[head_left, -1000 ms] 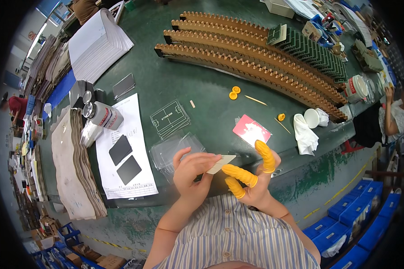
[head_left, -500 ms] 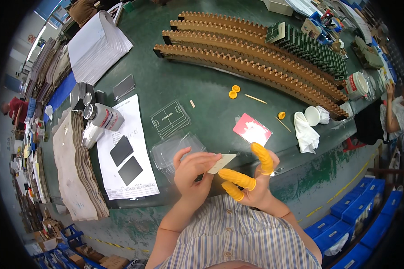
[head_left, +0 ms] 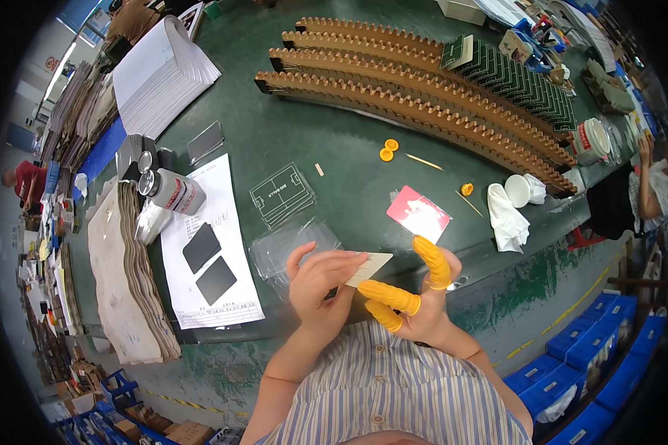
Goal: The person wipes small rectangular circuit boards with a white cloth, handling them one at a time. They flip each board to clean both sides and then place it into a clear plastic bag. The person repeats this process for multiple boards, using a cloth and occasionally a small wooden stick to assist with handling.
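Between the fingers and thumb of my left hand (head_left: 323,285) a small cream-coloured card (head_left: 371,269) is held at a tilt, near the table's front edge. My right hand (head_left: 419,304) is just right of it, with yellow finger cots on the thumb and two fingers. Its fingers are spread, and a yellow fingertip is close to the card's lower edge; whether it touches I cannot tell. Beyond my left hand lie clear plastic sheets (head_left: 286,248) and a dark green card with white line markings (head_left: 280,196). A pink and white card (head_left: 418,214) rests beyond my right hand.
Slotted wooden racks (head_left: 393,89) cross the far table, one carrying a row of green cards (head_left: 519,81). Yellow finger cots (head_left: 387,150), a wooden stick (head_left: 424,162) and a white cloth (head_left: 506,219) lie nearer. At left are a bottle (head_left: 174,193), printed paper (head_left: 226,297) and dark cards (head_left: 216,280).
My right hand has shifted very slightly left, toward the card. My left hand keeps its hold on the card, almost unmoved.
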{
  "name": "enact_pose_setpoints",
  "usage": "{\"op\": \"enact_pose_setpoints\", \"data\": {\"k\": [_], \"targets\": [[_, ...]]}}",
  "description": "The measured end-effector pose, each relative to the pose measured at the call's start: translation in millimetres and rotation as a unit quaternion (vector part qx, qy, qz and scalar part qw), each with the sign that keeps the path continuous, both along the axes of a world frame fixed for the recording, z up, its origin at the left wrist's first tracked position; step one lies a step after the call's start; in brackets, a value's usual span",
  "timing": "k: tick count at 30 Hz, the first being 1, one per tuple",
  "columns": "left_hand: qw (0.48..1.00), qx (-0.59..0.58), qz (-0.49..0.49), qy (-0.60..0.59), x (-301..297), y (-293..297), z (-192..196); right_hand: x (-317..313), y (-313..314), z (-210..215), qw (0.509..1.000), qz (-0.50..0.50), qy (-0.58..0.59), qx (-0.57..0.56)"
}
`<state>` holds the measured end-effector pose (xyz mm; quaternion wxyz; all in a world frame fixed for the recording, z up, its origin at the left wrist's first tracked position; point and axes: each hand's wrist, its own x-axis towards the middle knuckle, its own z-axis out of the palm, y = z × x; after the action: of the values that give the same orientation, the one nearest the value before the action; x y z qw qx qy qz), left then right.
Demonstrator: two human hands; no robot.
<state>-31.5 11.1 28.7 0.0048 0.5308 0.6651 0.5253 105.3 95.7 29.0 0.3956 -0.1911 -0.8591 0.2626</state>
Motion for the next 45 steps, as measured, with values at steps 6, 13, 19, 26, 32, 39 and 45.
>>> {"op": "enact_pose_setpoints", "data": {"k": [6,13,19,26,32,39,45], "targets": [[1.0,0.003,0.004,-0.001,-0.6,-1.0,-2.1,3.9,3.6,-1.6,0.999,0.005,-0.044,0.02],[1.0,0.007,0.005,-0.008,-0.8,-0.1,-0.9,1.5,3.7,-4.2,0.999,-0.044,0.002,-0.001],[1.0,0.007,0.002,-0.018,-0.5,0.1,-1.4,4.6,6.0,-7.6,0.999,-0.053,-0.002,-0.012],[1.0,0.008,0.003,-0.027,-0.3,0.1,-1.7,6.8,8.1,-9.2,0.997,-0.069,-0.019,-0.015],[1.0,0.009,0.001,-0.027,0.1,0.2,-1.7,2.6,4.6,-0.1,0.999,-0.028,0.009,0.017],[1.0,0.007,0.002,-0.015,-0.7,-0.4,-0.8,2.8,5.1,1.8,0.999,-0.04,-0.016,0.02],[0.999,0.022,0.013,-0.042,1.1,-0.5,-3.3,4.9,7.8,-5.4,0.998,-0.06,0.002,0.0]]}}
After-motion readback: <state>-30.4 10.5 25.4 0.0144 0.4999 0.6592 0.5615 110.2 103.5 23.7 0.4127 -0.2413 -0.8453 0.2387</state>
